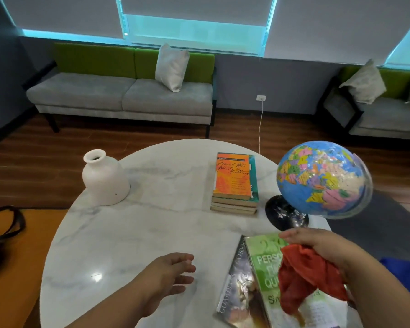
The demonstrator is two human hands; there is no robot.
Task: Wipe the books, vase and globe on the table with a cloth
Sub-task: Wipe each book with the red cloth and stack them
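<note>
On the round white marble table (137, 233) stand a white vase (104, 177) at the far left, a stack of books (234, 183) with an orange cover on top, and a blue globe (323, 179) on a black base at the right. Two more books, a green one (265, 263) over a grey one (238, 287), lie at the near right. My right hand (322, 247) grips a red cloth (301, 278) above the green book, just below the globe. My left hand (168, 275) hovers over the bare tabletop with its fingers relaxed, holding nothing.
A grey and green sofa (123, 95) with a white cushion stands beyond the table, another sofa (384, 114) at the far right. A black bag (0, 233) lies on the floor at the left. A white cable (260, 129) runs from a wall socket.
</note>
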